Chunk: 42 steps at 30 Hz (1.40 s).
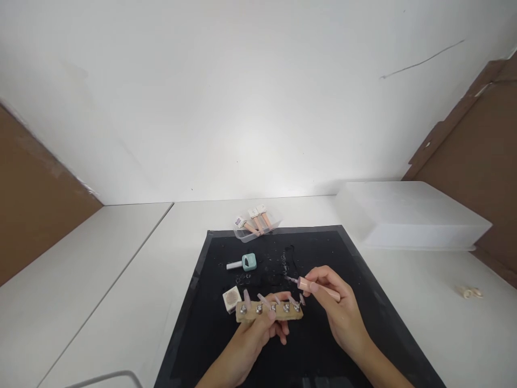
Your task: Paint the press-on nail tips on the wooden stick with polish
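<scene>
My left hand (pixel 258 337) grips a small wooden nail display stand (pixel 264 311), its thumb over the front edge. Several pinkish false nails (pixel 247 298) stick up from the silver balls on the stand. In my right hand (pixel 337 307) is a nail polish brush (pixel 323 289) with a pale pink cap handle. Its bristle tip points left, just above the stand's right end and apart from the nails as far as I can see. A square white polish bottle (pixel 231 298) stands just behind the stand's left end.
A mint-green polish bottle (pixel 249 262) with a white cap lies on the black mat (pixel 323 345). At the mat's far edge, a clear tray (pixel 244 237) holds several pink-capped bottles. A white translucent bin (pixel 416 215) stands at right, near small cream-coloured pieces (pixel 470 292).
</scene>
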Motion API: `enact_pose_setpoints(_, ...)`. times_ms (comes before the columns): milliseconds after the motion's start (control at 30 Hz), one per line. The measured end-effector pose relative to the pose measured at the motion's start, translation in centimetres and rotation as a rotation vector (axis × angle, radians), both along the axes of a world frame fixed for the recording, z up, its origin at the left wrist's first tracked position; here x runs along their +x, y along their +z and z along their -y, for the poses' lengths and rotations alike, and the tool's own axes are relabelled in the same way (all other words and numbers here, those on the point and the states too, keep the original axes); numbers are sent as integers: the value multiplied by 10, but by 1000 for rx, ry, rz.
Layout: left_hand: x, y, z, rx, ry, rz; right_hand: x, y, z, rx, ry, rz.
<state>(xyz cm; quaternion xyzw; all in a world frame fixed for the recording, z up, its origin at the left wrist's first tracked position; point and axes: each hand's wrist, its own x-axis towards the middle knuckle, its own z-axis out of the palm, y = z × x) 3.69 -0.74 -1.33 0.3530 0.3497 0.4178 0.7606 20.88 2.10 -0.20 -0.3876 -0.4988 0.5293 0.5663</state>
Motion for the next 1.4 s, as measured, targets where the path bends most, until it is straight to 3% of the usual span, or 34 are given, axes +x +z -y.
enact_pose_setpoints(167, 3, -3, -4, 98, 197, -122, 2, 0, 0, 11, -75, 38)
enact_pose_setpoints(367, 1, -1, -2, 153, 296, -122, -1, 1, -2, -56, -172, 48)
enact_pose_setpoints(533, 1, 8, 0, 104, 370, -127, -5, 1, -5, -82, -221, 77)
enact_pose_setpoints(767, 1, 14, 0, 84, 365, -18, -9, -2, -5, -101, -76, 88)
enact_pose_setpoints(967, -2, 11, -1, 86, 321, 35, -15, 4, -1, -130, 77, -20)
enact_pose_setpoints(1400, -2, 7, 0, 134, 322, 13, -15, 9, 0, -261, 244, -253)
